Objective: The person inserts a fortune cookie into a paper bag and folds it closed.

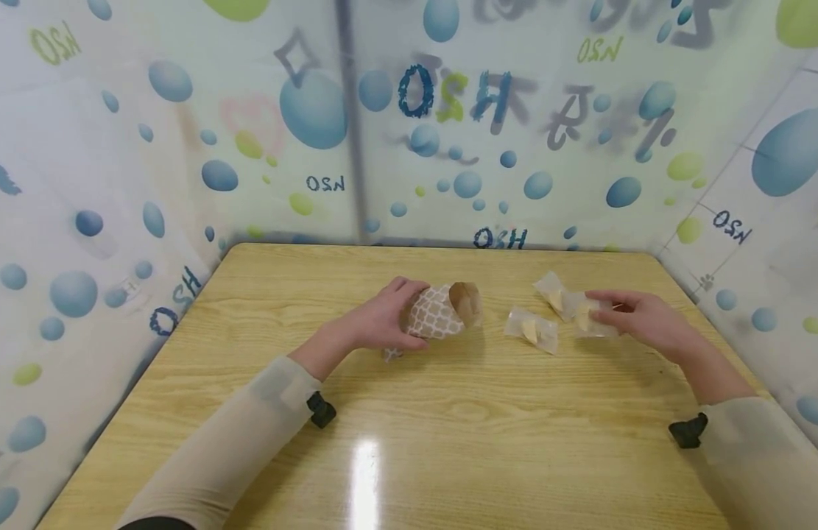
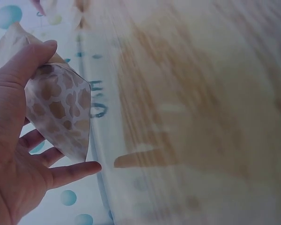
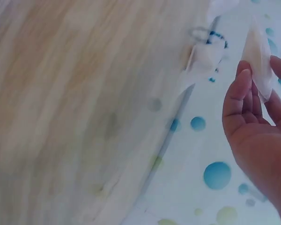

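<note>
Gripping a paper bag point(image 1: 435, 313), a person's left hand point(image 1: 382, 320) was wrapped round it over a table point(image 1: 475, 456), the mouth gaping toward the right hand point(image 1: 647, 324). Thumb and fingertips of the right hand were clamped on a clear packet point(image 1: 583, 319), which stuck out to that hand's left. A second packet point(image 1: 548, 287) lay just beyond it, to the left of the right hand's fingertips; a third point(image 1: 531, 331) lay between the hands, right of the bag. With only fingertips on slick-looking film, the held packet could have slipped; seemingly close against it, the second might have been dragged along, though whether the two touched could not be told. Too hard a squeeze by the left hand would likely have crumpled the thin paper and narrowed the mouth.
</note>
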Motion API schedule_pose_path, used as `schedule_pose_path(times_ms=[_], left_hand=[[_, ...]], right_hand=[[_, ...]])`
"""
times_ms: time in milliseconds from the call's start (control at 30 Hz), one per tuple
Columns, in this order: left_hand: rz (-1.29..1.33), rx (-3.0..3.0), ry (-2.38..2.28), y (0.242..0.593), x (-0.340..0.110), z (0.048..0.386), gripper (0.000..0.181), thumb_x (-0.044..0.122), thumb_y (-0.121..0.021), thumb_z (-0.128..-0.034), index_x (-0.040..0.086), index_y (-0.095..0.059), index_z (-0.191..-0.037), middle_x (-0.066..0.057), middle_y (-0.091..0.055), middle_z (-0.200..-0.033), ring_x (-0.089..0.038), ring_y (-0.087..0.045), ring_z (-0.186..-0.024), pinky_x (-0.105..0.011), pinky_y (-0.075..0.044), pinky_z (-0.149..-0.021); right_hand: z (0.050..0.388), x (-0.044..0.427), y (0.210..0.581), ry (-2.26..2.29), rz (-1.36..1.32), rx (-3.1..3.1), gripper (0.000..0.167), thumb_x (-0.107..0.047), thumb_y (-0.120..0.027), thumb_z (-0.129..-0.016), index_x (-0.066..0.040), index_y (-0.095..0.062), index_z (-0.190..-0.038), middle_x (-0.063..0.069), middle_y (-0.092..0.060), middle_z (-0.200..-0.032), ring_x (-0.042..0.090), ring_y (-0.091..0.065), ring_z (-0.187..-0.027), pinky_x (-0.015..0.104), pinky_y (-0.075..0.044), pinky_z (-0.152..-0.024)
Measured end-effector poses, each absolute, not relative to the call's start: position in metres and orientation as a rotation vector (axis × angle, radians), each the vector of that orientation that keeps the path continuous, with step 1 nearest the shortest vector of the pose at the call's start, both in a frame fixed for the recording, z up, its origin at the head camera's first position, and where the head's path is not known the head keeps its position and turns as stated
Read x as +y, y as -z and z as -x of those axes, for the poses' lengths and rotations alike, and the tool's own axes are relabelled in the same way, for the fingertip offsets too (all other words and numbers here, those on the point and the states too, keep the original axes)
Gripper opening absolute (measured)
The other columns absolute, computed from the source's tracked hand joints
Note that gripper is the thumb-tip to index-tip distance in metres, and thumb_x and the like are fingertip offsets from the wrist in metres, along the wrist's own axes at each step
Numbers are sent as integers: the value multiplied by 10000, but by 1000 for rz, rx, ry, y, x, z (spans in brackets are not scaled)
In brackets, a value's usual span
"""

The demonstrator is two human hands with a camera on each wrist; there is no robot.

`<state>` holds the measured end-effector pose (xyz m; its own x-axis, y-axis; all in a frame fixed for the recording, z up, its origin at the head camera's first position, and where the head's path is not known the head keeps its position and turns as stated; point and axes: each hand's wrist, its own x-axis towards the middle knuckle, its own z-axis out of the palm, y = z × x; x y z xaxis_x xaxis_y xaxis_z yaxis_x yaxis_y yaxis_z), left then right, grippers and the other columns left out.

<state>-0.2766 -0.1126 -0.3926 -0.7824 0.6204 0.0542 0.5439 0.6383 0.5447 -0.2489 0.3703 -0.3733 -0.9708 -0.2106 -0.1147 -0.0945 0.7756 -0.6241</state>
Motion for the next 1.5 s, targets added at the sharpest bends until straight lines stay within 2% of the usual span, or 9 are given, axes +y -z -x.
schedule_pose_path(times_ms=[67, 300, 433, 533, 767, 1067, 1267, 1500], left_hand=[[-971, 2719, -835, 393, -112, 277, 1037, 375, -948, -862, 135, -351, -1676, -157, -449, -1567, -320, -516, -1423, -520, -471, -1229], [-963, 2732, -823, 394, -112, 277, 1030, 375, -943, -869, 141, -349, -1677, -158, -444, -1581, -324, -509, -1435, -522, -469, -1232], [-956, 2734, -826, 393, -112, 276, 1027, 366, -942, -870, 142, -349, -1677, -160, -443, -1582, -326, -506, -1435, -524, -468, -1232], [-957, 2729, -825, 392, -112, 276, 1028, 363, -941, -871, 139, -346, -1679, -163, -439, -1583, -326, -503, -1434, -524, -466, -1232], [-970, 2715, -830, 393, -114, 275, 1051, 363, -941, -863, 129, -334, -1687, -166, -428, -1592, -325, -498, -1437, -524, -467, -1231], [-1054, 2682, -849, 392, -113, 274, 1082, 339, -953, -843, 96, -327, -1690, -185, -421, -1600, -342, -483, -1447, -548, -470, -1224], [-1027, 2680, -869, 393, -112, 274, 1067, 338, -947, -848, 106, -331, -1688, -184, -408, -1607, -347, -476, -1453, -551, -462, -1227], [-1005, 2679, -872, 393, -111, 273, 1068, 351, -944, -857, 116, -325, -1696, -170, -407, -1610, -335, -474, -1451, -541, -459, -1227]], right_hand=[[248, 357, 370, 1017, 264, 2784, 614, -396, -650, -1117, -98, -519, -1638, 176, -631, -1451, 103, -613, -1020, 295, -570, -820], [243, 306, 353, 1267, 361, 2686, 585, -348, -725, -1080, -128, -548, -1592, 157, -656, -1392, 57, -666, -1082, 237, -596, -882], [241, 277, 345, 1385, 427, 2606, 542, -326, -759, -1058, -128, -595, -1536, 117, -693, -1237, 120, -715, -981, 284, -629, -849], [242, 257, 341, 1396, 470, 2579, 519, -339, -774, -1047, -149, -625, -1507, 86, -686, -1184, 163, -699, -930, 330, -629, -820], [250, 224, 341, 1372, 543, 2566, 473, -296, -775, -1047, -137, -655, -1476, 123, -673, -1229, 188, -643, -879, 336, -580, -740], [261, 207, 351, 1350, 561, 2583, 452, -299, -768, -1052, -125, -663, -1455, 134, -659, -1207, 252, -618, -879, 336, -559, -710], [261, 201, 359, 1314, 592, 2668, 417, -278, -794, -1032, -120, -696, -1405, 105, -661, -1107, 220, -587, -859, 287, -517, -694], [258, 192, 364, 1305, 569, 2684, 393, -301, -804, -1025, -133, -712, -1369, 70, -625, -1043, 184, -518, -752, 283, -457, -595]])
